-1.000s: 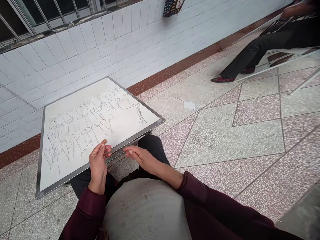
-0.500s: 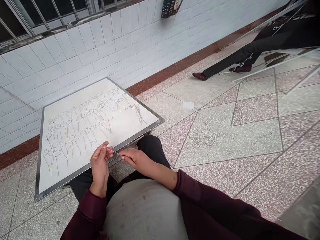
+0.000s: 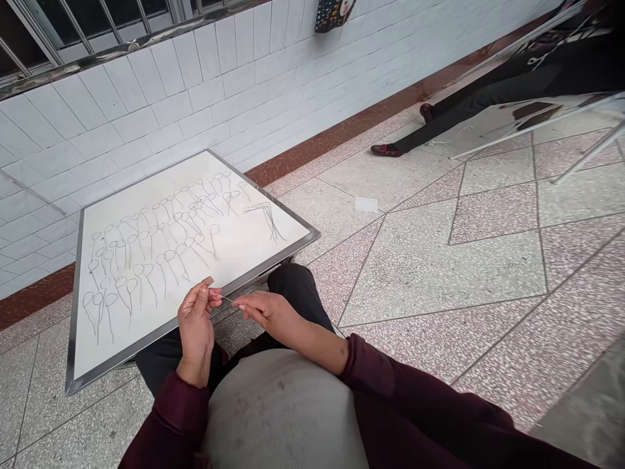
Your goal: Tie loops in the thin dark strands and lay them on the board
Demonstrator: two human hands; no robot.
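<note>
My left hand point(image 3: 196, 319) pinches a small flat brown piece point(image 3: 208, 281) between thumb and fingertips; its material is too small to tell. A thin wire point(image 3: 224, 298) stretches from those fingertips to my right hand point(image 3: 271, 311), whose thumb and forefinger are closed on its other end. Both hands are above the near edge of a white tabletop point(image 3: 254, 254) with a grey metal rim. Rows of thin wires with a loop at one end point(image 3: 163, 260) lie across it. Several straight wires point(image 3: 268, 218) are bunched near its right corner.
A white tiled wall point(image 3: 219, 71) with a barred window stands behind the table. On the speckled floor lies a small white sheet point(image 3: 366, 204). At the upper right, another person's outstretched legs point(image 3: 469, 104) are beside a white-framed table point(image 3: 532, 124). A patterned bag point(image 3: 333, 14) hangs on the wall.
My hands stay nearly where they were, still holding the wire and the brown piece. The other person's legs have shifted, and one foot now shows further back by the wall.
</note>
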